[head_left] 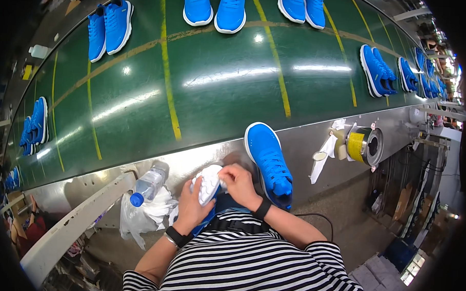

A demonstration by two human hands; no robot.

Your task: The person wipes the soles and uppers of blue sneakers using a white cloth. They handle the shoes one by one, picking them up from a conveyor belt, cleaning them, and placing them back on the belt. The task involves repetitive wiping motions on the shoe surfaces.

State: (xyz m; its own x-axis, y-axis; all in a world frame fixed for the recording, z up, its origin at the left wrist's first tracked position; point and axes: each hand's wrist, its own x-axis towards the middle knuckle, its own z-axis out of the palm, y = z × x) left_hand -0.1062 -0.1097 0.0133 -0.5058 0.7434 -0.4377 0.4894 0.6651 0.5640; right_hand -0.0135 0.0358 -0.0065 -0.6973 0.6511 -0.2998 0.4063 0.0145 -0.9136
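Close to my chest, my left hand (190, 205) holds a blue sneaker turned sole-up, its white sole (209, 181) facing me. On the right edge of that sole rests my right hand (239, 184), its fingers closed against it; what they pinch is hidden. A second blue sneaker (270, 162) lies upright on the metal ledge (305, 143) just to the right of my right hand. Both wrists wear black bands.
A green conveyor belt (220, 83) with yellow lines carries several pairs of blue sneakers (110, 28). A plastic bottle with a blue cap (147, 185) and a white bag (143, 211) hang at my left. A yellow tape roll (357, 144) and white cloth strip (322, 159) sit right.
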